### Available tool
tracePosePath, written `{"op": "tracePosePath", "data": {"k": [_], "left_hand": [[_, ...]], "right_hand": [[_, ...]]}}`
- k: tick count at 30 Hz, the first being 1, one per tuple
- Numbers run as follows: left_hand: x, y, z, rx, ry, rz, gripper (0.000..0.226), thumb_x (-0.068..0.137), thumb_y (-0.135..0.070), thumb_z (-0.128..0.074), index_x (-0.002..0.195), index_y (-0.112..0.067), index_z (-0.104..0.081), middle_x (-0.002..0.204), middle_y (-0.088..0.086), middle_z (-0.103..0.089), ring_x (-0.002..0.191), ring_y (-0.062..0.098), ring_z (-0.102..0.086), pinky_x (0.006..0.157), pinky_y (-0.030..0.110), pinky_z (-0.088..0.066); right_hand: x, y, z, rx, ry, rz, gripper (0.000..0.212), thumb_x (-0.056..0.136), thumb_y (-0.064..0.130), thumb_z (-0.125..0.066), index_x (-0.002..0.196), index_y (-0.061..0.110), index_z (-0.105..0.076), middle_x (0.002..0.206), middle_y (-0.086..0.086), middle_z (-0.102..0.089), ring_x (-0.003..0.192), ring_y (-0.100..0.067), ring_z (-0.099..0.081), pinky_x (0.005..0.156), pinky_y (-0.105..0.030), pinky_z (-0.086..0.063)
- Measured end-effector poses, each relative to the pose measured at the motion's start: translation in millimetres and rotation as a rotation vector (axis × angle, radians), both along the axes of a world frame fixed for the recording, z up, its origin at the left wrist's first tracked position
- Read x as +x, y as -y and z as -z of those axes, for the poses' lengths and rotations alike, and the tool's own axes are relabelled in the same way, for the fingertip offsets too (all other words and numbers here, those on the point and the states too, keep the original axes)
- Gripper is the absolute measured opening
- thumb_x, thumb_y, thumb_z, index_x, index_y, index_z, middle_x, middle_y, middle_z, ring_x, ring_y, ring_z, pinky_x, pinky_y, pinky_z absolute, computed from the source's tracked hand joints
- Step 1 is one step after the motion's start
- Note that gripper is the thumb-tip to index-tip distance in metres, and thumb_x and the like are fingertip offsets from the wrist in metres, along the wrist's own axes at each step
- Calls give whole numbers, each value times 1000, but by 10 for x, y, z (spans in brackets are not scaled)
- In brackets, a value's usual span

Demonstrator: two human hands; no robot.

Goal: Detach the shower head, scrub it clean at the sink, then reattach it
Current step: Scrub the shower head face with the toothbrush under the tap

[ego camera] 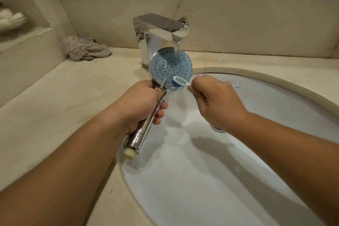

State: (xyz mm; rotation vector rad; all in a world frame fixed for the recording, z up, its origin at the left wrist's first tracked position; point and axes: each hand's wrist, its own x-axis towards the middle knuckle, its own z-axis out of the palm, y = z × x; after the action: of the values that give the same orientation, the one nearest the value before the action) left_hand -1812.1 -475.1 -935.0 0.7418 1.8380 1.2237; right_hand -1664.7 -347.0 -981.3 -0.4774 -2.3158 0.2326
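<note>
The detached chrome shower head [170, 66] has a round blue spray face turned toward me, held under the running chrome faucet [161, 31]. Water falls on the upper right of the face and runs off into the white sink [275, 108]. My left hand [145, 102] grips the chrome handle, whose cream threaded end [129, 153] sticks out over the sink's left rim. My right hand [214, 101] pinches a small white and blue brush [180, 81], its head against the lower edge of the spray face.
A crumpled grey cloth [84, 48] lies on the beige marble counter [55, 106] left of the faucet. A white towel [11, 19] sits on a ledge at the far left. The sink drain [217, 129] is partly hidden by my right wrist. A marble wall rises behind.
</note>
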Motion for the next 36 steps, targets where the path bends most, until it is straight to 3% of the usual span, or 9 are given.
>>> {"op": "tracePosePath", "data": {"k": [3,8,12,18,21,25,28,33,36], "left_hand": [[4,19,8,0,-24,17,18,108,-14,-42,111,-14,-60,74,9,-60,52,15,-52,47,29,-47],[1,10,44,-20,-129,34,16,107,-20,-44,110,-15,-60,77,9,-61,54,17,-54,50,32,-46],[19,23,50,-14,-181,57,15,107,-22,-45,106,-17,-59,79,9,-63,57,19,-55,51,33,-47],[54,9,39,3,-223,64,15,107,-19,-45,103,-19,-60,80,10,-62,57,19,-55,51,33,-47],[48,2,49,-6,-247,63,15,106,-19,-45,101,-20,-59,78,10,-63,57,20,-56,52,34,-48],[29,-16,65,-10,-266,58,14,107,-23,-46,102,-20,-59,80,9,-65,59,19,-58,52,33,-49],[11,-34,97,-29,-295,54,13,106,-24,-47,104,-19,-59,80,10,-66,59,20,-59,53,33,-49],[10,-53,89,-32,-343,60,14,105,-25,-48,101,-20,-60,81,9,-68,58,20,-61,53,32,-51],[24,-59,80,-36,-352,61,15,105,-23,-47,104,-18,-61,80,9,-68,57,19,-61,52,31,-51]], "right_hand": [[-3,-148,-76,-160,-68,141,26,98,21,-50,77,23,-36,67,7,-38,60,-22,-35,55,-31,-23],[-17,-54,-43,-92,-7,60,22,97,19,-49,79,25,-38,72,7,-41,62,-22,-38,55,-33,-31],[-56,-79,-147,-174,-78,144,26,97,19,-50,77,23,-34,69,4,-40,63,-21,-33,57,-31,-19],[-80,-92,-242,-239,-105,187,24,97,19,-48,76,21,-36,63,8,-39,58,-14,-35,51,-32,-23],[-136,70,-236,-136,-35,70,23,95,17,-50,77,23,-36,70,4,-43,61,-24,-39,53,-34,-28],[-123,-41,-386,-210,-62,190,20,97,21,-46,78,18,-40,71,-1,-48,65,-25,-42,51,-33,-26],[-167,108,-329,-105,48,94,15,92,20,-45,79,23,-39,78,-5,-52,68,-33,-48,54,-38,-39],[-137,-4,-431,-143,6,155,11,90,17,-44,79,20,-42,75,-1,-48,71,-31,-47,54,-34,-35],[-139,140,-308,-39,110,36,17,89,15,-47,80,27,-38,79,-5,-53,68,-33,-51,56,-39,-44]]}}
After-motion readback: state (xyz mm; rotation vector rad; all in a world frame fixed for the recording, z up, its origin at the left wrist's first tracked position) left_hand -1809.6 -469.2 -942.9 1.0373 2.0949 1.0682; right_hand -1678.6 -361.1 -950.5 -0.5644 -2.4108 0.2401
